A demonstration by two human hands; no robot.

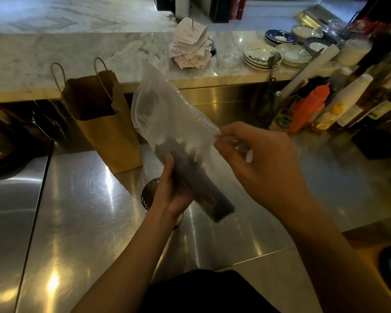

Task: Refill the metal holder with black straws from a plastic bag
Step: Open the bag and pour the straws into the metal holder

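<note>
Black straws [190, 184] gripped through the plastic bag [163, 109] in my left hand [169, 193]; right hand [260, 159] pinches the film to open it.

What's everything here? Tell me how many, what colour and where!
plastic bag: one, clear, held above the counter
black straws: a bundle, black, inside the plastic bag's lower end
metal holder: one, silvery, on the counter below the plastic bag
paper bag: one, brown, standing on the counter, left
receipts: a pile, white, marble ledge
plates: several stacks, white and blue, ledge's right end
squeeze bottle: one, orange, far right
left hand: one, gripping the bagged straws
right hand: one, pinching the bag's edge
</note>
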